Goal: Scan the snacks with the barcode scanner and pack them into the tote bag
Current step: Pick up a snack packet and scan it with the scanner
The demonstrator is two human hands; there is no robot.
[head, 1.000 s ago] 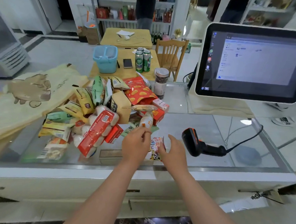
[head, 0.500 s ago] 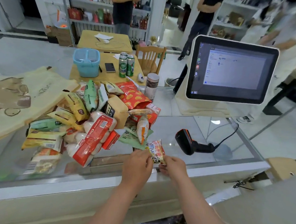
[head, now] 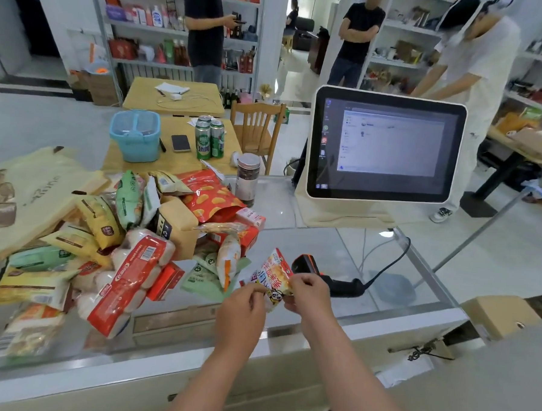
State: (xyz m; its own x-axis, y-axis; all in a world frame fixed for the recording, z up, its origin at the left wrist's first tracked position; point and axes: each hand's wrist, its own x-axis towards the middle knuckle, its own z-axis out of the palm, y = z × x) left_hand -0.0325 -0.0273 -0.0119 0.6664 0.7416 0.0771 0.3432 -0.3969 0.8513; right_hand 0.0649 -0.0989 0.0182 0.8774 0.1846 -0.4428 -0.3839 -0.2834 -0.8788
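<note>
Packet [head: 274, 273] is pinched between left hand [head: 242, 301] and right hand [head: 309, 293], held up over the counter's near edge, just beside the scanner [head: 342, 286]. Best to hold it taut in the left, barcode outward, and free the right for the scanner. The tote [head: 44, 187] lies far left.

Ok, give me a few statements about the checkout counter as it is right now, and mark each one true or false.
1. The left hand and the right hand both pinch the small snack packet. True.
2. The barcode scanner is in the right hand. False: it lies on the glass counter, just beyond that hand.
3. The tote bag lies to the left of the snack pile. True.
4. The monitor is switched off. False: its screen is lit and shows a window.
</note>
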